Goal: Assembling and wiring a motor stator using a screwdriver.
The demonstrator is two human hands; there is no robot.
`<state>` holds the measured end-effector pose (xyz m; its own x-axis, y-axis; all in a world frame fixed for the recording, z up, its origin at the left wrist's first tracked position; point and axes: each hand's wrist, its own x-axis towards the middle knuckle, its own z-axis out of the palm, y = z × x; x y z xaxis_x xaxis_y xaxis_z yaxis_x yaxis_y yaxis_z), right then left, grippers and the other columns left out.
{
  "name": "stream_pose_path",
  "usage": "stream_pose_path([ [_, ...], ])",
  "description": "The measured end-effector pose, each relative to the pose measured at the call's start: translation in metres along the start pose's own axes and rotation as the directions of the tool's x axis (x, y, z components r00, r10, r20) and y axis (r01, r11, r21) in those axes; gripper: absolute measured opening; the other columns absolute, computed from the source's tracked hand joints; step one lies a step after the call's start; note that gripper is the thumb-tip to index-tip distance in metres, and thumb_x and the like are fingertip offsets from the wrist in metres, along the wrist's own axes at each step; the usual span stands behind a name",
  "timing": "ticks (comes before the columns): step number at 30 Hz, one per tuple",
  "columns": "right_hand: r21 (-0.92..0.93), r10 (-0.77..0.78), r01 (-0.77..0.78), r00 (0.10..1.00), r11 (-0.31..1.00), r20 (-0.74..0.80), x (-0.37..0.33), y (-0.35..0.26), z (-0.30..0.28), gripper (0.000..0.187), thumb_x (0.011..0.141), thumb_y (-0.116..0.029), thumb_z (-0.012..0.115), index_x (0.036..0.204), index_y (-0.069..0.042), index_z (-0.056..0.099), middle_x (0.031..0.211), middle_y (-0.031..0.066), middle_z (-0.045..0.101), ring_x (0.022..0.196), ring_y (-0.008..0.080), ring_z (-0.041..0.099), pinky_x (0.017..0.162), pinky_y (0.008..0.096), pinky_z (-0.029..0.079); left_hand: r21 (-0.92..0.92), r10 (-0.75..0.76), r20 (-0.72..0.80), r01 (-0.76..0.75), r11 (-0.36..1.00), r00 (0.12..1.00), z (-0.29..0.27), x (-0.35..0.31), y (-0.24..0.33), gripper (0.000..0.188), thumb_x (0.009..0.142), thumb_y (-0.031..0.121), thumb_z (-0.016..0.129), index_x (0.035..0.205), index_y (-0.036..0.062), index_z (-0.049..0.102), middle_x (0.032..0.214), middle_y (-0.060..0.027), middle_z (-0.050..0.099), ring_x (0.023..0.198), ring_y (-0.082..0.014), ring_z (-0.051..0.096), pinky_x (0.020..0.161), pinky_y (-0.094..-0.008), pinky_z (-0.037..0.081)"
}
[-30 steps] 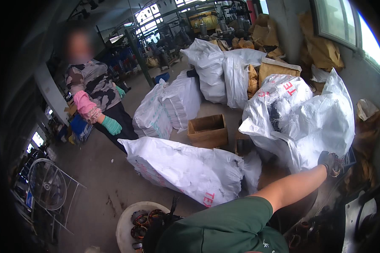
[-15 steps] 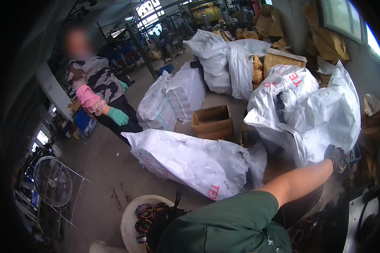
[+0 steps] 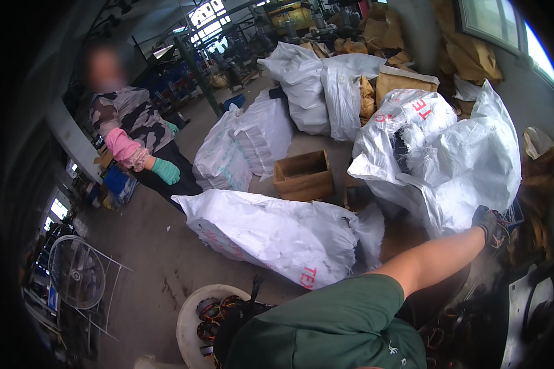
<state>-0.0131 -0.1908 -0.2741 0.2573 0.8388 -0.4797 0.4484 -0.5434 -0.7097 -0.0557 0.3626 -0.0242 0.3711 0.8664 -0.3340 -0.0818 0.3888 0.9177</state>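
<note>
My left arm, in a short green sleeve, reaches out to the right. My left hand [image 3: 487, 225], in a dark grey glove, is closed at the far end of it. Thin reddish wires [image 3: 502, 230] stick out at its fingers; what they belong to is too small to tell. Just behind the hand is the edge of a blue crate [image 3: 516, 213]. A large white woven sack [image 3: 474, 166] bulges right above the hand. My right hand is out of view.
A round white tub [image 3: 191, 317] holds several copper-wound rings at the lower left. Another white sack [image 3: 271, 237] lies across the floor, near an open cardboard box [image 3: 303, 175]. A person in green gloves [image 3: 166, 171] stands at the left, above a wire-wheeled cart [image 3: 77, 270].
The surroundings have shifted slightly left in the view. My left hand stays at nearly the same spot, still closed by the blue crate. The other person keeps the same stance.
</note>
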Motion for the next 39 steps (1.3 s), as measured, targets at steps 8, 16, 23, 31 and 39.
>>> stream_pose_path([
  [8,-0.254,-0.001,-0.033,0.991,0.967,-0.134,0.012,-0.035,-0.027,0.023,0.091,-0.014,0.064,0.106,0.0,0.074,0.102,0.0228,0.073,0.095,0.0406,0.071,0.083,0.042,0.057,0.1,0.099,-0.065,-0.092,0.991,0.993,0.0,-0.007,0.003,0.023,0.1,0.017,0.06,0.116,0.0019,0.067,0.106,-0.0222,0.074,0.098,-0.0361,0.074,0.085,-0.0443,0.056],
  [16,-0.266,0.056,-0.111,0.977,0.958,-0.206,-0.004,-0.068,-0.028,0.021,0.085,-0.016,0.064,0.094,0.0,0.075,0.091,0.0258,0.073,0.086,0.0452,0.071,0.072,0.0467,0.054,0.1,0.08,-0.05,-0.075,0.992,0.996,0.018,0.005,-0.015,0.02,0.089,0.003,0.063,0.107,0.0029,0.071,0.097,-0.0183,0.075,0.087,-0.0314,0.074,0.08,-0.042,0.057],
  [23,-0.099,0.068,-0.08,0.99,0.992,-0.121,-0.04,-0.051,-0.054,0.02,0.089,-0.009,0.066,0.104,-0.001,0.075,0.091,0.0134,0.073,0.084,0.028,0.068,0.072,0.0381,0.053,0.145,0.103,-0.031,-0.097,0.985,0.994,0.014,-0.007,-0.008,0.022,0.087,0.004,0.062,0.108,0.0021,0.071,0.096,-0.0196,0.074,0.088,-0.0298,0.072,0.081,-0.0416,0.055],
  [31,0.077,0.002,0.0,1.0,0.997,-0.031,0.007,0.054,-0.028,0.029,0.092,0.0,0.071,0.12,-0.003,0.076,0.092,0.0006,0.072,0.081,0.0111,0.062,0.073,0.0291,0.052,0.178,0.11,0.03,-0.113,0.978,0.993,0.038,-0.024,-0.011,0.022,0.091,0.008,0.061,0.11,0.0016,0.071,0.102,-0.0223,0.076,0.094,-0.0336,0.074,0.084,-0.0432,0.056],
  [39,-0.341,-0.734,0.686,0.678,0.643,-0.021,0.016,0.019,-0.05,0.027,0.092,-0.015,0.075,0.115,-0.003,0.077,0.092,0.0053,0.074,0.085,0.0161,0.065,0.083,0.0322,0.054,0.166,0.135,0.035,-0.139,0.976,0.99,0.021,-0.009,-0.008,0.021,0.091,0.009,0.06,0.107,0.0042,0.073,0.097,-0.0182,0.076,0.09,-0.0318,0.074,0.081,-0.0425,0.056],
])
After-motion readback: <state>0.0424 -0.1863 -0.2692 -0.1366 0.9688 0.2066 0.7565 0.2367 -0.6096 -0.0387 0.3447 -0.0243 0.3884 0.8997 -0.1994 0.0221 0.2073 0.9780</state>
